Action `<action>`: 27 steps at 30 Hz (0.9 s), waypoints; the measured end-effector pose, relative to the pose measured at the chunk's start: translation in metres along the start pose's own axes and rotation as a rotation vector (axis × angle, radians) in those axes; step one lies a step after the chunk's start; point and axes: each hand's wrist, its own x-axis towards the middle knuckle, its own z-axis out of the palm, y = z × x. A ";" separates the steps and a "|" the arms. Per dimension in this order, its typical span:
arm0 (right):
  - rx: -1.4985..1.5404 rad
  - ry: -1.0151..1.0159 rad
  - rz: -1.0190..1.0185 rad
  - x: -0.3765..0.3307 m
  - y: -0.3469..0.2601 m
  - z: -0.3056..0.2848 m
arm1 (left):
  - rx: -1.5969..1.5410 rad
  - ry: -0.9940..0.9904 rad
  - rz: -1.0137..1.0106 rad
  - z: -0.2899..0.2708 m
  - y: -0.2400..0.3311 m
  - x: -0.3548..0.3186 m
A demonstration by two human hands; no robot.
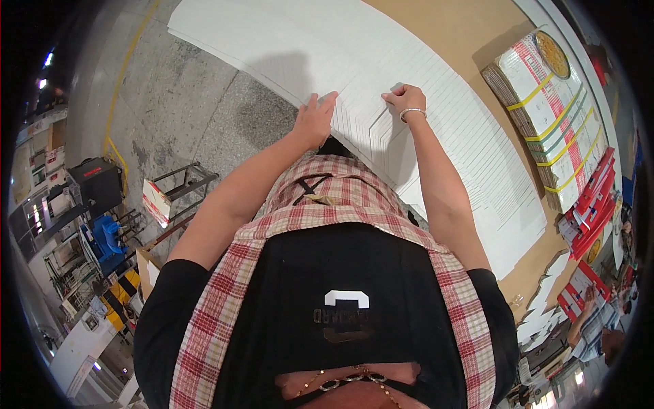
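Overlapping white sheets (477, 177) are fanned out in a long band across the table, their edges forming close, stepped lines. At the band's near edge, my left hand (315, 123) rests on the sheets with its fingers stretched out. My right hand (409, 101), with a bracelet at the wrist, is farther right over the middle of the band. Its thumb and index finger pinch at a white sheet; the exact edge between the fingertips is hard to make out. Shadow falls on the sheets beneath this hand.
Brown board (436, 27) covers the table behind the sheets. At right lie a strapped cardboard bundle (538, 95), a tape roll (553, 54) and red packages (593, 204). Another person (591, 344) is at lower right. A metal-framed stand (184, 187) is on the floor at left.
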 end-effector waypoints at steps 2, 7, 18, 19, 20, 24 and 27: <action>0.031 -0.010 -0.046 0.000 0.003 0.001 | -0.009 0.004 -0.001 0.001 -0.001 -0.002; -0.022 -0.022 -0.061 0.002 0.000 -0.002 | -0.007 -0.002 -0.005 0.001 -0.002 0.003; -0.100 -0.032 -0.170 0.005 0.006 -0.009 | -0.177 0.093 0.053 0.006 0.009 -0.001; -0.141 -0.034 -0.193 0.003 0.010 -0.013 | -0.179 0.092 0.051 0.006 0.009 -0.001; -0.183 -0.036 -0.216 0.002 0.013 -0.015 | -0.198 0.095 0.048 0.006 0.008 0.000; -0.051 -0.040 -0.174 -0.002 0.021 -0.011 | -0.263 0.132 0.097 0.004 0.002 0.002; -0.002 0.025 -0.105 0.000 0.023 -0.006 | -0.259 0.131 0.113 0.004 0.002 0.009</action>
